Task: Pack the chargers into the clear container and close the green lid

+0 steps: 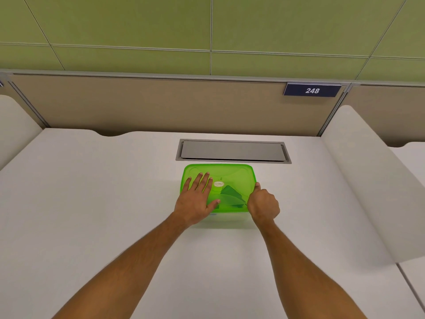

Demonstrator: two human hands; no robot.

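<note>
Sealing is the step going on, as far as I can judge. The green lid (226, 174) sits on top of the clear container (226, 215), and the container sits on the white desk (92, 203), just on the near side of the grey cable hatch (233, 151).

The left hand (197, 199) lies flat on the lid with all 4 fingers spread and stretched out and the thumb angled toward the middle. It's not gripping anything, just pressing or steadying. Under and just beyond those fingertips is the lid's left half. The little round sticker (218, 183) is just beside the index finger.

The right hand (263, 204) is curled shut at the lid's right edge, thumb on top of the rim, the other fingers tucked down the side. Looks like a pinch on the lid's edge, but I can't tell whether it's pressing the rim down or just holding it.

The chargers (231, 196) only show as dark shapes through the green plastic, between the 2 hands, so they look packed. I can't count them.

Next move, my guess: work around the rim pressing each corner down, especially the 2 far corners beyond the fingertips, which nobody is touching. The lid looks level, though I can't see whether it has snapped on all the way round. Keep the flat hand down so the box doesn't slide on the smooth desk.
</note>
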